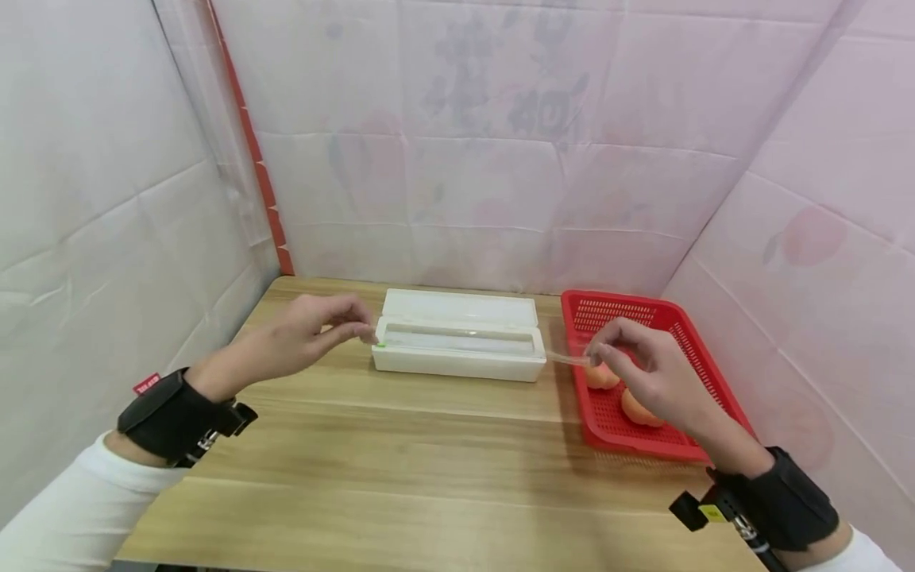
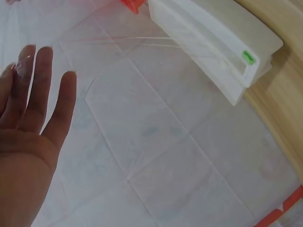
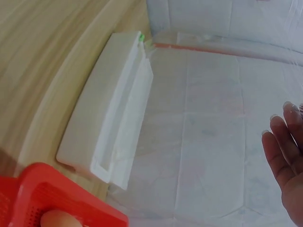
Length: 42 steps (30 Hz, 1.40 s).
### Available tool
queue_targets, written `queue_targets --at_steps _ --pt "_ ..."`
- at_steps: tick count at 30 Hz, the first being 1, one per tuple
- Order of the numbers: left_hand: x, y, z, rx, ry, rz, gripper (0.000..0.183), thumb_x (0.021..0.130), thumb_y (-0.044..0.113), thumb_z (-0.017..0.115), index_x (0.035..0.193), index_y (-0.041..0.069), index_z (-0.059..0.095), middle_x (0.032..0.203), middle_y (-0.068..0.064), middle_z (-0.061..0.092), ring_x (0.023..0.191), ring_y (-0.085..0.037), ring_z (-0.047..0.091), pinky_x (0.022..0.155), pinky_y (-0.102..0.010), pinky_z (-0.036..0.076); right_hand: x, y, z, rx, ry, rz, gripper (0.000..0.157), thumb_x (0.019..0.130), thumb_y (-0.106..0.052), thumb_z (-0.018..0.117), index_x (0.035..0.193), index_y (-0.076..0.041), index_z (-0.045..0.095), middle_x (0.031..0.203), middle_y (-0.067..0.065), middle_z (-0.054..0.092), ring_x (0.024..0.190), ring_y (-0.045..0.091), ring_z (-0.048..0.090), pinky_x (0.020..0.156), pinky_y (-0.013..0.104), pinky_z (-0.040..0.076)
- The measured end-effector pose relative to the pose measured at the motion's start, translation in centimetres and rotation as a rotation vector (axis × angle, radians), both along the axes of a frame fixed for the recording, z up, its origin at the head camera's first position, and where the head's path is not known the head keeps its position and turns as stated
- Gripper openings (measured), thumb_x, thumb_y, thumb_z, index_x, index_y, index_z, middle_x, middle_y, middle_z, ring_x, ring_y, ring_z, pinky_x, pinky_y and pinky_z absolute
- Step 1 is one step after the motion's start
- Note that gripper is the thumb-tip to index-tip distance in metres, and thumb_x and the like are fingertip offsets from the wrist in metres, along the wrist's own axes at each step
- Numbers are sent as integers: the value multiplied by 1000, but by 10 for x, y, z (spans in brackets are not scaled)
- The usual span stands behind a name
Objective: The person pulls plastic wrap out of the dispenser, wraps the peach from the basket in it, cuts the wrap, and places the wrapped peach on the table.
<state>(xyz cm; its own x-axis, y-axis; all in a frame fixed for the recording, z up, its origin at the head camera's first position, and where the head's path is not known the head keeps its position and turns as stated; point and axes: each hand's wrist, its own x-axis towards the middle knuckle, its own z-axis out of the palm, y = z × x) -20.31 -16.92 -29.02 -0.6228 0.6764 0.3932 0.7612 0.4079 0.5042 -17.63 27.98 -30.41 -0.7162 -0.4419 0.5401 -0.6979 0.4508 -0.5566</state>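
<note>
A white cling film dispenser [image 1: 461,365] lies on the table with its lid [image 1: 460,307] flipped up at the back. Clear cling film [image 1: 567,359] stretches out from it toward the right. My right hand [image 1: 661,377] pinches the film between thumb and fingertips, over the red basket. At the dispenser's left end, my left hand [image 1: 310,335] pinches film as well. Shiny wrinkles show by the left fingertips [image 2: 27,61] in the left wrist view. In the right wrist view the right fingers [image 3: 281,142] appear at the edge, their thumb hidden.
A red plastic basket [image 1: 596,436] stands right of the dispenser, holding round orange-brown items [image 1: 638,410]. A green slider [image 2: 248,57] sits on the dispenser's left end. White printed sheeting [image 1: 472,183] walls the wooden table [image 1: 400,477] at the back and sides.
</note>
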Motion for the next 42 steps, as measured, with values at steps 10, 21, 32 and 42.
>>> queue_targets --at_steps 10,21,32,42 --pt "21 -2 -20 -126 -207 -177 10 101 17 55 98 21 65 93 13 69 87 -2 68 70 -23 54 20 0 -28 56 -96 130 29 85 10 61 90 -18 62 85 -10 64 80 8 56 71 25 49" --pt "40 2 -42 -249 -455 -197 13 102 23 53 96 19 64 94 14 68 89 0 64 80 -24 55 39 -6 -58 241 -169 241 32 84 2 66 88 -28 54 80 -16 55 79 0 52 71 19 45" --pt "58 14 -72 -432 -354 -213 8 97 20 61 91 24 66 92 16 58 86 6 56 79 -18 51 58 -17 -98 504 185 264 35 72 -5 73 75 -30 48 73 -21 42 71 -8 37 66 2 28" --pt "65 30 -108 -563 -351 -184 13 93 16 67 82 23 64 79 19 56 73 5 48 71 -15 46 65 -24 -130 593 193 241 33 73 -10 73 69 -28 46 69 -21 36 67 -6 32 63 6 23"
